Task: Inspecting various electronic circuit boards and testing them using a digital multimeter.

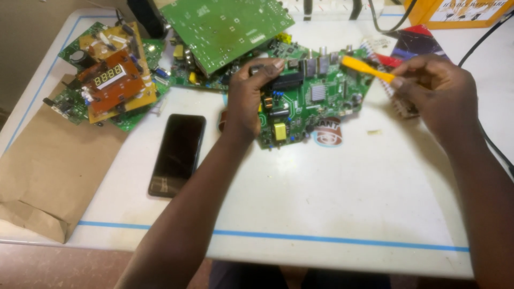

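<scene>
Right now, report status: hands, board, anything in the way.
Left hand clamped on green circuit board, holding it to the white table. Right hand grips yellow plastic pry tool, tip over board's far edge. Black phone lies left, apart.

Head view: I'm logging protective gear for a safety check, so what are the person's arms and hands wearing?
Nothing shows on either. The left hand and right hand are bare, without gloves, rings or a watch. Both forearms are uncovered to the frame edge, with no sleeve in view.
</scene>
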